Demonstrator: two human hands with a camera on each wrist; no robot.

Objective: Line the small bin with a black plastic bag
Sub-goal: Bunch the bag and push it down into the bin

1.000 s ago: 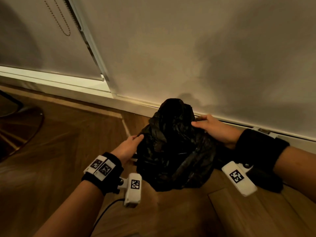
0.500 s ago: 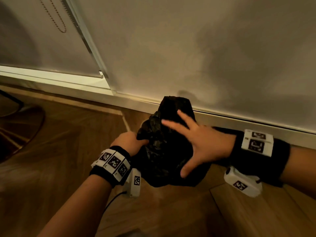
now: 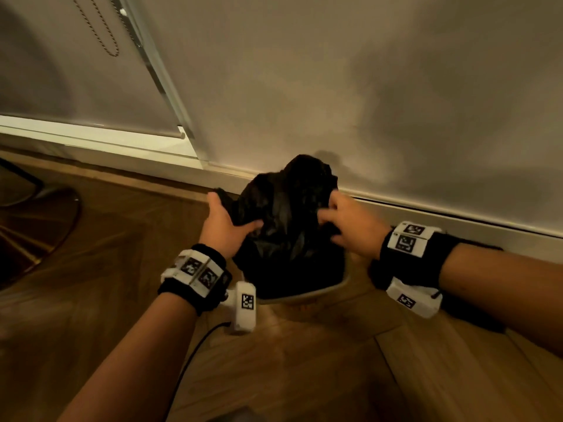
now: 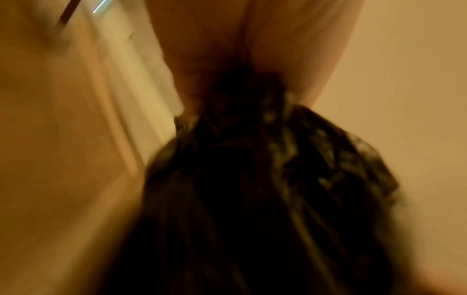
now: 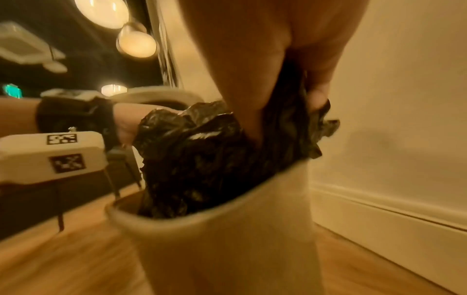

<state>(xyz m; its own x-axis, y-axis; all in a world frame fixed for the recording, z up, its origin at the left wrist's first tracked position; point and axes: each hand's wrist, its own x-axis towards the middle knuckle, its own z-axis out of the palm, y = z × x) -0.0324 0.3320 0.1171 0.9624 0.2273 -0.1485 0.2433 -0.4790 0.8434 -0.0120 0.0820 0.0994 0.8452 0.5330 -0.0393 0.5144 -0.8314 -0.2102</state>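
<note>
A crumpled black plastic bag bulges out of a small cream bin that stands on the floor by the wall. In the right wrist view the bag sits inside the bin, with its top bunched above the rim. My left hand grips the bag's left edge, thumb laid across the plastic. My right hand pinches the right side of the bag near its top. The left wrist view is blurred and shows the bag running up into my fingers.
A pale wall and white skirting board run right behind the bin. A window with a roller blind and bead chain is at the left. A dark chair base stands on the wood floor at far left.
My right hand, spread flat over the bag half a second ago, now pinches its right side. My left hand has moved up onto the bag's left edge. The bin's rim now shows.
</note>
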